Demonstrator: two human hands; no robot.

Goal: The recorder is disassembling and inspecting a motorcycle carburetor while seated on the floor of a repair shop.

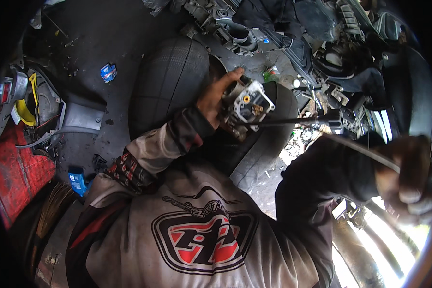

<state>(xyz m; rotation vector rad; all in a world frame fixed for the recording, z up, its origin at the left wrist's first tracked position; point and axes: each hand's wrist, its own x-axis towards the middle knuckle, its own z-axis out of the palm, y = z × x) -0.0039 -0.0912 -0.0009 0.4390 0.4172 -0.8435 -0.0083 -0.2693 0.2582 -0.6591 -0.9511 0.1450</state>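
Note:
My left hand [214, 99] grips a metal carburetor [241, 103] from its left side, above my knees. The carburetor's open face is turned up and shows a brass-coloured fitting inside. A dark, thin shaft [293, 122] with a thicker black end runs from the carburetor's lower edge out to the right. Far right, my right hand [408, 180] is blurred, its fingers curled around a thin metal rod [369, 152]. That rod slants up and left out of the fist, apart from the carburetor. Whether it has a handle inside the fist is hidden.
Engine parts [235, 36] and dark plastic panels [317, 21] crowd the back and right. A blue packet [108, 72] and a blue box [77, 181] lie on the floor [89, 41]. At left are a red panel [21, 173], a grey plastic fairing [81, 113] and a straw broom [55, 204].

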